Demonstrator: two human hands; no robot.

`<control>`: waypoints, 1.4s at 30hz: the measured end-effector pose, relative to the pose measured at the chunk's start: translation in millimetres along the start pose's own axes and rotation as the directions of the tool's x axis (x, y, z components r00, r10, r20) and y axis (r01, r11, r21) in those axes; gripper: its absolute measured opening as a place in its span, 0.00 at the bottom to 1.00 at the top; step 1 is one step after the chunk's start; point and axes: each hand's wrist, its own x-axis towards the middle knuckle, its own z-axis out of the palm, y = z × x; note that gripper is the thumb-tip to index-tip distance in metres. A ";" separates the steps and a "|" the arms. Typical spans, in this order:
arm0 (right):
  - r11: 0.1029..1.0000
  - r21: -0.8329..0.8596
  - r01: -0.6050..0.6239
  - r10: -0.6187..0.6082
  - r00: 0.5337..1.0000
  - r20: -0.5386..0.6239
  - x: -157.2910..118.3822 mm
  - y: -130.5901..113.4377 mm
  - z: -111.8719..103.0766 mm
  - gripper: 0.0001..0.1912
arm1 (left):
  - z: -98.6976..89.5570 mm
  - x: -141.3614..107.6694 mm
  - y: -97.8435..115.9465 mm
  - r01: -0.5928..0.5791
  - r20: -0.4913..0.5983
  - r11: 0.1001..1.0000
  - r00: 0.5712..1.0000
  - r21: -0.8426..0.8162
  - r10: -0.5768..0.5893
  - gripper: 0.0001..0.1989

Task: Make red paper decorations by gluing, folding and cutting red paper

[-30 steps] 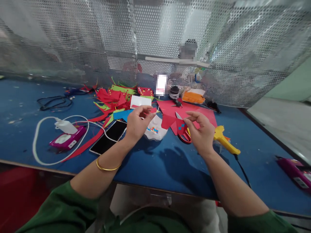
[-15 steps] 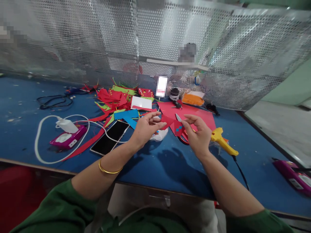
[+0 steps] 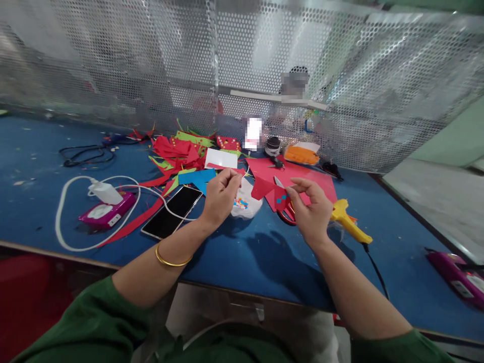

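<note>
My right hand (image 3: 310, 209) pinches the edge of a small red paper piece (image 3: 264, 187) that bears blue squares near the fingers. My left hand (image 3: 222, 197) is closed, thumb against fingertips, apart from the red piece; what it grips, if anything, is too small to make out. Between the hands lies a white plastic wrapper (image 3: 247, 201) with small blue and orange bits on it. Behind the right hand, red-handled scissors (image 3: 288, 216) rest partly on a large red sheet (image 3: 313, 180), their blade tip showing above the fingers.
A yellow glue gun (image 3: 346, 219) lies right of my right hand. At left are a black-screened phone (image 3: 172, 213), a white cable and a magenta box (image 3: 108, 212). Red and green paper scraps (image 3: 177, 151) pile behind. A perforated metal screen (image 3: 170, 60) borders the table's back; a person is beyond it.
My left hand has let go of the red piece's left side and drawn back, its fingers closing. The white wrapper shows more. My right hand still holds the piece.
</note>
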 end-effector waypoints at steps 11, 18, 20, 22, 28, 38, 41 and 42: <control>0.999 -0.037 0.020 -0.020 1.000 0.010 -0.4 1.4 -0.4 0.10 | 2.5 0.0 0.8 0.080 0.023 0.996 0.997 -0.050 -0.079 0.04; 0.998 -0.055 0.023 -0.022 0.999 0.033 -1.5 1.1 -1.1 0.10 | 1.9 -1.7 4.0 0.001 0.022 0.999 1.000 0.033 -0.002 0.07; 0.998 -0.056 0.024 -0.022 0.999 0.034 -1.9 1.0 -1.2 0.10 | 0.3 0.0 1.6 -0.009 0.024 1.000 1.000 0.025 0.009 0.09; 0.998 -0.057 0.028 -0.027 0.999 0.033 -2.1 0.9 -1.0 0.10 | -1.0 1.6 -1.2 -0.016 0.022 1.000 1.000 0.014 0.016 0.11; 0.998 -0.043 0.048 -0.047 0.998 0.034 -2.8 0.4 -0.2 0.09 | -1.7 1.6 -4.0 -0.095 -0.008 0.995 0.995 0.012 0.095 0.19; 0.995 -0.062 0.073 -0.071 0.997 0.033 -2.9 -0.5 -0.3 0.07 | -0.9 7.4 -0.2 0.010 -0.126 0.998 0.992 -0.064 -0.018 0.04; 0.995 -0.078 0.067 -0.064 0.997 0.039 -3.1 -0.5 -0.6 0.08 | -0.8 8.1 1.1 0.008 -0.108 0.994 0.994 -0.108 -0.020 0.10; 0.995 -0.082 0.059 -0.056 0.998 0.042 -3.1 -0.5 -0.8 0.08 | -1.2 8.6 1.6 -0.001 -0.113 0.992 0.994 -0.125 -0.013 0.14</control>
